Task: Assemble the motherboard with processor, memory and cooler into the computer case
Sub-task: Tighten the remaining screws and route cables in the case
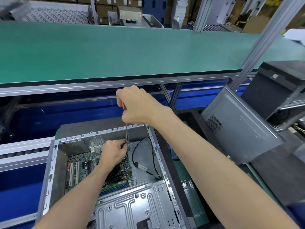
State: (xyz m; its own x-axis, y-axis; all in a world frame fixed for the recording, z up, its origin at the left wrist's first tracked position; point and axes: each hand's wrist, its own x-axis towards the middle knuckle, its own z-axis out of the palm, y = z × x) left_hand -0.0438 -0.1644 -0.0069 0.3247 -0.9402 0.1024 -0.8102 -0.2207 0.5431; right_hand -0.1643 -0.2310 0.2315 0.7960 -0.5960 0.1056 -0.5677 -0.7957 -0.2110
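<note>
The motherboard (pixel 79 169) lies inside the open computer case (pixel 105 179) on the desk (pixel 184 172). The left hand (pixel 113 153) pinches the screwdriver (pixel 126 133) shaft low down; the right hand (pixel 137 104) grips its orange handle. A black cable (pixel 137 156) loops beside them. A grey side panel (pixel 237 128) leans at right, below a green shelf (pixel 115 50).

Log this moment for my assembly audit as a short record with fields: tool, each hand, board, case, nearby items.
tool: screwdriver, orange handle, shaft upright
right hand: grip round the handle
left hand: pinches the shaft low down, by the tip
motherboard: lies inside the case
computer case: open, on its side
black cable: loose inside case
side panel: leans at right
</note>
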